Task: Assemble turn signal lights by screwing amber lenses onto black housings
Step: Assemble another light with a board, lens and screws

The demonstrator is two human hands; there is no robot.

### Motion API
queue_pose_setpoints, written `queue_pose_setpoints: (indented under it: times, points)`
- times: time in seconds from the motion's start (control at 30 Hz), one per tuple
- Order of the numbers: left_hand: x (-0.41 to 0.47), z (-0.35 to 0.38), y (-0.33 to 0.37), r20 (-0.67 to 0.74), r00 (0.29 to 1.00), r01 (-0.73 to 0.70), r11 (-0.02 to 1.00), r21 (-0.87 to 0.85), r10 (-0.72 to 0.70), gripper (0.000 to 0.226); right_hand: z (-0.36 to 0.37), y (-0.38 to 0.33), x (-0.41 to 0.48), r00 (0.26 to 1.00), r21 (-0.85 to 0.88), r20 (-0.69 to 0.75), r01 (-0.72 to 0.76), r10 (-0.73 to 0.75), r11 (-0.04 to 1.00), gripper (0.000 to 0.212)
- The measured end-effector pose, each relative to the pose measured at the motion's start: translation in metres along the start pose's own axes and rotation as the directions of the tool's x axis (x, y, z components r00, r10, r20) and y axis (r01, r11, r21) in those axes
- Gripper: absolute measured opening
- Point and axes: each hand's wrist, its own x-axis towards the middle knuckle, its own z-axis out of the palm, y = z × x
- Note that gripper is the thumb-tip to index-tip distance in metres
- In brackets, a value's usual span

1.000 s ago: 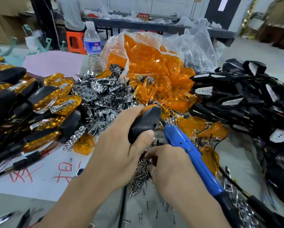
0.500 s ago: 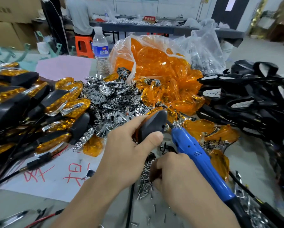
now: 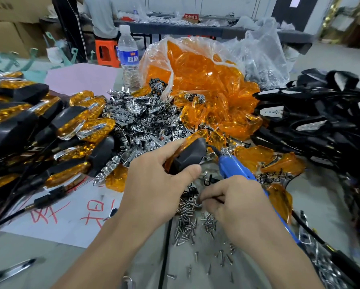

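Gripping a turn signal light [image 3: 190,156] just beyond the screw pile [image 3: 187,224], the left hand [image 3: 154,188] has its grip curled round the black housing, thumb across the near face, with the amber lens edging the top. The right hand [image 3: 237,205] hovers over the pile's right side, its grip wrapped round a blue electric screwdriver [image 3: 235,170] whose tip points away from the pile toward the light; the curled fingertips dip at the screws, and whether they pinch one cannot be told. Left of the pile lie assembled lights [image 3: 49,126], beyond it chrome reflectors [image 3: 145,122] and a bag of amber lenses [image 3: 200,80], and to its right loose black housings [image 3: 320,122], all on the bench [image 3: 29,253].
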Motion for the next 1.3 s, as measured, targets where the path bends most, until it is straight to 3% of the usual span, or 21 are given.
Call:
queue_pose_setpoints:
  times: [0.13,0.23,0.3,0.37,0.47,0.57,0.67,0.87,1.13,1.3]
  points:
    - [-0.001,0.0,-0.001,-0.035,0.999,0.041,0.999,0.032,-0.04,0.057,0.013,-0.009,0.004,0.998,-0.16,0.066,-0.001,0.012,0.987,0.019]
    - [-0.001,0.002,-0.001,-0.016,0.999,0.033,0.999,0.03,-0.032,0.059,0.025,-0.011,0.001,1.0,-0.167,0.014,0.011,-0.009,0.986,0.009]
    - [-0.001,0.002,-0.002,-0.01,1.0,0.023,0.999,0.033,-0.022,0.059,0.026,-0.007,0.001,0.995,-0.045,-0.08,0.052,-0.056,0.998,0.001]
    - [-0.001,0.002,-0.002,-0.017,1.0,0.017,1.0,0.025,-0.016,0.06,0.02,-0.003,0.001,0.967,0.132,-0.239,0.123,-0.089,0.984,0.011]
    - [-0.002,0.0,0.001,-0.008,1.0,0.003,1.0,-0.011,-0.003,0.058,0.008,-0.003,-0.001,0.898,0.471,-0.441,0.228,0.003,0.852,0.026]
    - [-0.001,-0.001,0.004,0.021,1.0,-0.012,0.998,-0.064,0.013,0.047,0.003,-0.003,-0.001,0.925,0.759,-0.368,0.241,0.094,0.605,0.025]
    - [0.001,-0.001,0.005,0.084,0.996,-0.006,0.989,-0.147,0.018,0.035,0.002,-0.005,0.001,0.942,0.837,-0.315,0.218,0.116,0.502,0.022]
    - [0.002,-0.002,0.003,0.156,0.988,0.021,0.964,-0.266,0.021,0.033,0.004,-0.007,0.0,0.927,0.84,-0.349,0.247,0.134,0.482,0.023]
    - [0.001,0.0,0.005,0.158,0.987,0.033,0.947,-0.32,0.019,0.029,0.002,-0.002,0.0,0.916,0.762,-0.391,0.266,0.091,0.591,0.022]
    - [0.001,-0.003,0.004,0.173,0.985,0.02,0.966,-0.257,0.026,0.03,0.001,-0.002,0.002,0.949,0.822,-0.305,0.221,0.079,0.524,0.02]
